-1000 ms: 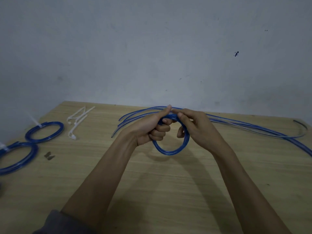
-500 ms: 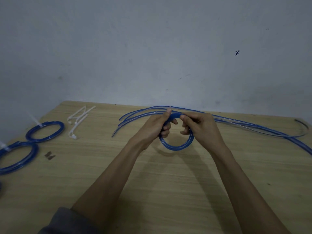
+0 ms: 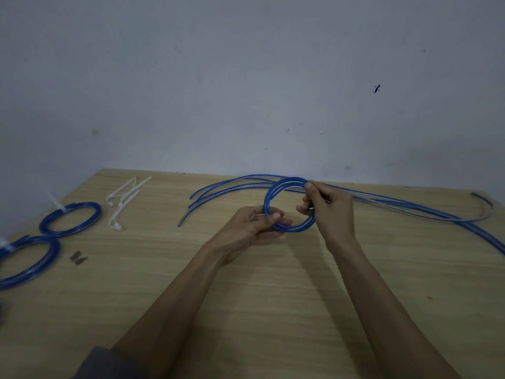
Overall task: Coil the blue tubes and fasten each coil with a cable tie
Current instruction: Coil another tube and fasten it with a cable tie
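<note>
Now wider — coil (image 3: 289,205) between parted hands

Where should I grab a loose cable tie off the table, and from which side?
Take one of the cable ties by its thin strap at mid-length, coming from above with the right hand, hedged. They lie flat in a small overlapping bunch left of the coil, heads toward you, so a top pinch probably lifts one free. The left hand can keep gripping the coil.

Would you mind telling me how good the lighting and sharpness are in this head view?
Head view: dim, bluish light; soft shadows under both arms on the table; no glare; wide-angle bending toward the edges; the coil and hands read clearly, slightly soft.
</note>
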The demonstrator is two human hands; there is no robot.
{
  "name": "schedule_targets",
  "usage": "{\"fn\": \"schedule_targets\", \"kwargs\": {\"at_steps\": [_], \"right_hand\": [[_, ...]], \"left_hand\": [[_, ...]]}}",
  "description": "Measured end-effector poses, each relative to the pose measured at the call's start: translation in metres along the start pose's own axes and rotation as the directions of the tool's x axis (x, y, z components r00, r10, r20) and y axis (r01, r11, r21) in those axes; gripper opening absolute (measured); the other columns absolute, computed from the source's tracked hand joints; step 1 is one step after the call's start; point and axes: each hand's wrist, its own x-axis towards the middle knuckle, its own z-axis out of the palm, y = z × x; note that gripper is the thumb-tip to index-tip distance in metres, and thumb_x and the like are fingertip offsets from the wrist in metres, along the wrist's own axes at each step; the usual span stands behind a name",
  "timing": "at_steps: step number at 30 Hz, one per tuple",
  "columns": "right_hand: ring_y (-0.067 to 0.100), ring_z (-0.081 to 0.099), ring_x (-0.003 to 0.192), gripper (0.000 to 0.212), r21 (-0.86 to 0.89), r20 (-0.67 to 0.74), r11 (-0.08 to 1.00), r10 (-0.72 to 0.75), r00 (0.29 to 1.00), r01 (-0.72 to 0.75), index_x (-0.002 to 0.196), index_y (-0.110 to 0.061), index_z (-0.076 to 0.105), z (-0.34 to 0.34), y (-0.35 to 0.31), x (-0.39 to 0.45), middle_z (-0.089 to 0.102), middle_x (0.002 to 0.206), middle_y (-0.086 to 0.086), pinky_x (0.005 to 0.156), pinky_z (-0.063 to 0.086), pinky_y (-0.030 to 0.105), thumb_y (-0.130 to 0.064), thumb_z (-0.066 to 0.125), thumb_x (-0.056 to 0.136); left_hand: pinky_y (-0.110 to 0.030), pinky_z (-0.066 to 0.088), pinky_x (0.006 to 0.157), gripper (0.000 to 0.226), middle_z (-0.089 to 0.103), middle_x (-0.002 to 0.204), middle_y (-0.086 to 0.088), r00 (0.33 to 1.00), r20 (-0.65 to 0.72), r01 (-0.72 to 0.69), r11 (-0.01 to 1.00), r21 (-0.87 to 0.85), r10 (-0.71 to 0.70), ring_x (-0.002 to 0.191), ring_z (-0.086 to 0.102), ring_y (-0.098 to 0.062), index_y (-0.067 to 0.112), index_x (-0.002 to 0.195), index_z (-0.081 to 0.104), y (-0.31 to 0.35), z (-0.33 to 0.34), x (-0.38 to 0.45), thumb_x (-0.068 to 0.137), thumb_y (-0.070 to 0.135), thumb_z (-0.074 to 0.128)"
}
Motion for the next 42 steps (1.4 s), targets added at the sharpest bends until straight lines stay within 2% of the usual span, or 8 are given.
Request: {"fn": "schedule_targets", "kwargs": {"at_steps": [4, 9, 15, 23, 30, 33, 36, 42], "right_hand": [[0.007, 0.062, 0.063, 0.019, -0.016, 0.046, 0.999, 0.051, 0.998, -0.05, 0.107, -0.003, 0.075, 0.0, 0.002, 0.001, 0.066, 0.074, 0.007, 0.062, 0.062, 0.033, -0.016, 0.063, 0.099], [0.01, 0.06, 0.06, 0.015, -0.038, 0.061, 0.999, 0.013, 0.998, -0.011, 0.093, -0.02, 0.075, 0.002, 0.002, 0.0, 0.066, 0.072, 0.006, 0.064, 0.062, 0.038, -0.016, 0.063, 0.099], [0.008, 0.058, 0.059, 0.019, 0.034, 0.061, 0.997, 0.071, 0.996, -0.074, 0.106, 0.001, 0.074, -0.002, 0.005, 0.001, 0.063, 0.071, 0.007, 0.061, 0.061, 0.03, -0.013, 0.062, 0.099], [0.01, 0.054, 0.06, 0.015, 0.033, 0.178, 0.998, 0.051, 0.983, -0.058, 0.093, -0.008, 0.075, 0.004, 0.004, -0.004, 0.059, 0.069, 0.005, 0.063, 0.061, 0.03, -0.012, 0.062, 0.099], [0.008, 0.054, 0.057, 0.016, 0.0, 0.19, 0.999, 0.045, 0.981, -0.046, 0.092, -0.007, 0.075, 0.009, 0.01, -0.007, 0.06, 0.07, 0.008, 0.064, 0.061, 0.03, -0.012, 0.062, 0.099], [0.009, 0.054, 0.056, 0.019, -0.053, 0.238, 0.998, 0.033, 0.971, -0.02, 0.091, -0.004, 0.076, 0.016, 0.013, -0.01, 0.06, 0.07, 0.011, 0.06, 0.055, 0.023, -0.013, 0.062, 0.099], [0.01, 0.055, 0.057, 0.019, -0.074, 0.287, 0.997, 0.004, 0.958, 0.018, 0.1, -0.005, 0.077, 0.028, 0.015, -0.016, 0.06, 0.072, 0.011, 0.062, 0.054, 0.025, -0.015, 0.061, 0.1], [0.01, 0.058, 0.056, 0.026, -0.143, 0.382, 0.986, -0.029, 0.924, 0.09, 0.091, -0.004, 0.073, 0.065, 0.016, -0.019, 0.062, 0.069, 0.0, 0.065, 0.054, 0.042, -0.021, 0.057, 0.103]], "left_hand": [[-0.03, 0.058, 0.092, 0.026, 0.073, 0.114, -0.02, 1.0, -0.019, 0.024, 0.999, 0.021, -0.023, 0.113, 0.068, -0.029, -0.003, 0.12, 0.061, 0.003, -0.009, 0.001, 0.098, 0.013, 0.059], [-0.031, 0.057, 0.094, 0.028, 0.07, 0.122, -0.017, 1.0, 0.004, 0.01, 1.0, 0.02, -0.01, 0.117, 0.066, -0.028, -0.004, 0.126, 0.06, 0.008, -0.014, 0.001, 0.101, 0.009, 0.054], [-0.036, 0.058, 0.09, 0.04, 0.072, 0.119, -0.012, 0.998, -0.053, -0.033, 0.999, 0.003, 0.033, 0.111, 0.07, -0.027, 0.002, 0.128, 0.062, 0.015, -0.007, 0.001, 0.099, 0.03, 0.057], [-0.031, 0.056, 0.075, 0.029, 0.073, 0.096, -0.008, 0.986, -0.157, -0.069, 0.996, -0.062, 0.058, 0.07, 0.062, -0.013, 0.004, 0.113, 0.07, 0.017, -0.015, 0.007, 0.101, 0.026, 0.055], [-0.038, 0.058, 0.084, 0.029, 0.075, 0.108, -0.012, 0.991, -0.12, -0.036, 0.985, 0.169, 0.056, 0.089, 0.07, -0.024, 0.004, 0.113, 0.07, 0.024, -0.03, 0.002, 0.1, 0.027, 0.059], [-0.038, 0.06, 0.078, 0.033, 0.075, 0.093, -0.003, 0.995, -0.054, -0.052, 0.901, 0.431, 0.083, 0.075, 0.067, -0.022, 0.008, 0.111, 0.07, 0.032, -0.032, -0.002, 0.1, 0.037, 0.058], [-0.029, 0.049, 0.058, 0.045, 0.049, 0.062, 0.005, 0.993, -0.039, -0.07, 0.817, 0.572, 0.112, 0.055, 0.046, -0.011, 0.007, 0.094, 0.065, 0.036, -0.026, -0.006, 0.104, 0.045, 0.045], [-0.026, 0.029, 0.056, 0.044, 0.029, 0.06, 0.007, 0.989, -0.147, 0.048, 0.932, 0.359, 0.006, 0.05, 0.026, -0.009, 0.018, 0.076, 0.043, 0.044, -0.055, -0.021, 0.104, 0.053, 0.038]]}}
